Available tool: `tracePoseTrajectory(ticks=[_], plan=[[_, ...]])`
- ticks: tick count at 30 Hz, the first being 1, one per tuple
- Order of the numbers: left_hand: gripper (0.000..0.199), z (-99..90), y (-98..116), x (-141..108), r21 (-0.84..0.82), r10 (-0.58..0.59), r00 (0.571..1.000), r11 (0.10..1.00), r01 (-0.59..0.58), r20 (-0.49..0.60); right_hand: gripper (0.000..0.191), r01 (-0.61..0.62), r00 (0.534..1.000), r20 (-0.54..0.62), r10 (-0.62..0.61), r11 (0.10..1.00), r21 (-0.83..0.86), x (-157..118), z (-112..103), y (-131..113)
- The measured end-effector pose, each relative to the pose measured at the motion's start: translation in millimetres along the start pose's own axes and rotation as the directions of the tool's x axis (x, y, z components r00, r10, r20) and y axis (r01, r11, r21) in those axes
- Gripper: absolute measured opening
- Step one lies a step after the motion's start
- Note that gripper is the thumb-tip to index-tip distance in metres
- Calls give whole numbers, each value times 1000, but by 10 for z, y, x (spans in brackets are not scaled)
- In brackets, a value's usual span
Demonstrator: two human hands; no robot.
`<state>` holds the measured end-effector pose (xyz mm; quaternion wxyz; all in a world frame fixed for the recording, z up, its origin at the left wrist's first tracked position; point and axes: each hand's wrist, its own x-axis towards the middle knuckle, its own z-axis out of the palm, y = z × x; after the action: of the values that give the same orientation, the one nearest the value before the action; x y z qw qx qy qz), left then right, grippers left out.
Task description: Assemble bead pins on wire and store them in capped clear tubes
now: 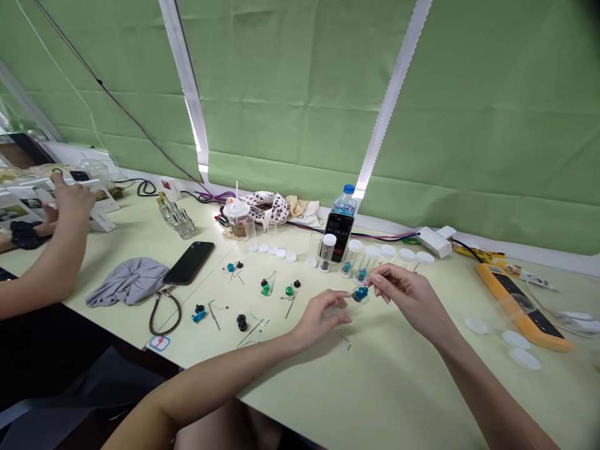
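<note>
My left hand (pixel 323 319) is closed around a clear plastic tube, tipped toward the right. A small blue metallic part (pixel 360 294) shows at the tube's mouth. My right hand (pixel 405 294) pinches at that mouth, its fingertips beside the blue part; what they hold is too small to make out. Below my left hand lies a hex key (pixel 344 339). Behind my hands stand white-capped clear tubes, one (pixel 327 253) with a dark part inside, another (pixel 347 267) with a blue part.
Small green parts (pixel 289 290), black knobs (pixel 241 323) and hex keys lie to the left. A phone (pixel 338 236) showing a timer leans on a water bottle (pixel 345 201). White caps (pixel 515 339) and a yellow-orange device (pixel 520 309) lie right. Another person's hand (pixel 75 197) works far left.
</note>
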<state>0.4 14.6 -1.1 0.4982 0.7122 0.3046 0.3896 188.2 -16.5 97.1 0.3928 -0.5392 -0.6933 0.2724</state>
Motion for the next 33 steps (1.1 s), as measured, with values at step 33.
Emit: tracePoseTrajectory(ticks=[33], plan=[[37, -6, -87, 15, -104, 32, 999, 994, -36, -40, 32, 414, 901, 218, -375, 593, -690, -18, 66, 168]])
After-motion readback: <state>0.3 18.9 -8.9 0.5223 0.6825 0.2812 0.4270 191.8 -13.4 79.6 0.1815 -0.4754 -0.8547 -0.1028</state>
